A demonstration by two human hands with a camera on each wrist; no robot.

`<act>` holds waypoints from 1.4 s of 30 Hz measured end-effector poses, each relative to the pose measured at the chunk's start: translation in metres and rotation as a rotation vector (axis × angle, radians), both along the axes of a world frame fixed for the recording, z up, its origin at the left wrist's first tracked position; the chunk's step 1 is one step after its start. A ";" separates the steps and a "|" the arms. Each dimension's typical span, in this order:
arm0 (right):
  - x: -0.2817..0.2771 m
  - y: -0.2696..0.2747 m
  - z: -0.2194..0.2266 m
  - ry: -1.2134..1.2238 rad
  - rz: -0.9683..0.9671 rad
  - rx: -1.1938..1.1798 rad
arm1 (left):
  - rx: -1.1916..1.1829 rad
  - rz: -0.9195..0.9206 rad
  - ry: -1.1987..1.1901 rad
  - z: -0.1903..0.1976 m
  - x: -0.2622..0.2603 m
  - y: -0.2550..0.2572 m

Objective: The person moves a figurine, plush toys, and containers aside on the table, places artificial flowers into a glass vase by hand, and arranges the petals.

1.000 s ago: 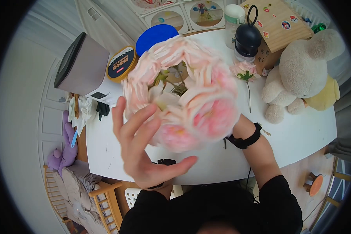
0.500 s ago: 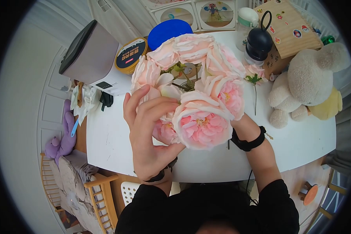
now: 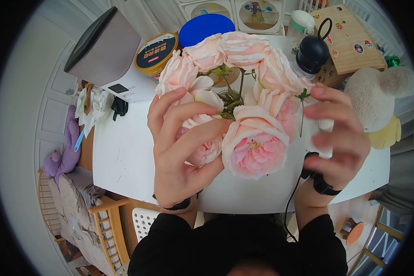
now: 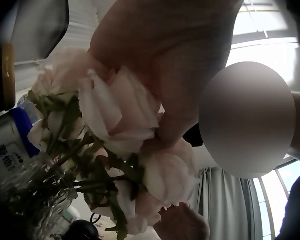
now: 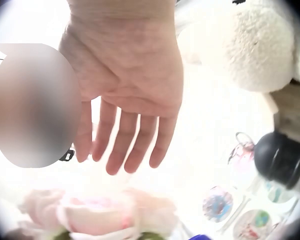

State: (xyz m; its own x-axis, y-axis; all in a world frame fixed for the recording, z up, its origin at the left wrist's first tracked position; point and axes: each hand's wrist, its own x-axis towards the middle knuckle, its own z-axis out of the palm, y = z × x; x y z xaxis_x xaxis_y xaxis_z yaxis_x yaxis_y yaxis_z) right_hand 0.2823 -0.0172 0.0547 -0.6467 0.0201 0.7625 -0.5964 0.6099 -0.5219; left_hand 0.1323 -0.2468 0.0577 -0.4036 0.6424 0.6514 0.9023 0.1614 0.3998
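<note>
A ring of pale pink roses (image 3: 246,46) stands in the middle of the head view, its green stems gathered at the centre. Those stems run into a clear glass vase (image 4: 37,192) in the left wrist view. With bent fingers, my left hand (image 3: 175,161) holds a rose (image 3: 206,151) at the ring's front left, thumb below the bloom. Beside it a large open rose (image 3: 257,149) faces me. My right hand (image 3: 340,138), slightly blurred, hovers right of the bouquet with fingers spread; its palm is bare in the right wrist view.
A loose rose stem (image 3: 301,119) lies on the white table (image 3: 124,156) beyond my right fingers. Behind stand a grey bin-like box (image 3: 106,50), a yellow-rimmed tub (image 3: 156,53), a blue lid (image 3: 207,30) and a black-topped bottle (image 3: 312,55). A plush rabbit (image 3: 370,101) sits at right.
My right hand, earlier mostly hidden behind the roses, has come out to the right of them. My left hand has closed in from beside the bouquet onto the front-left rose.
</note>
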 end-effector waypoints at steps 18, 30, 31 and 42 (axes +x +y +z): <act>-0.032 -0.050 0.001 -0.149 -0.310 0.154 | 0.083 -0.076 -0.103 -0.002 0.000 0.001; -0.019 -0.039 0.011 -0.088 -0.245 0.141 | 0.179 -0.098 -0.024 0.003 -0.002 0.000; -0.015 -0.034 0.013 -0.044 -0.238 0.145 | 0.208 -0.106 0.010 0.004 -0.006 -0.003; -0.018 0.036 -0.040 -0.264 -0.354 -0.600 | 0.553 -0.515 -0.075 -0.008 -0.008 -0.020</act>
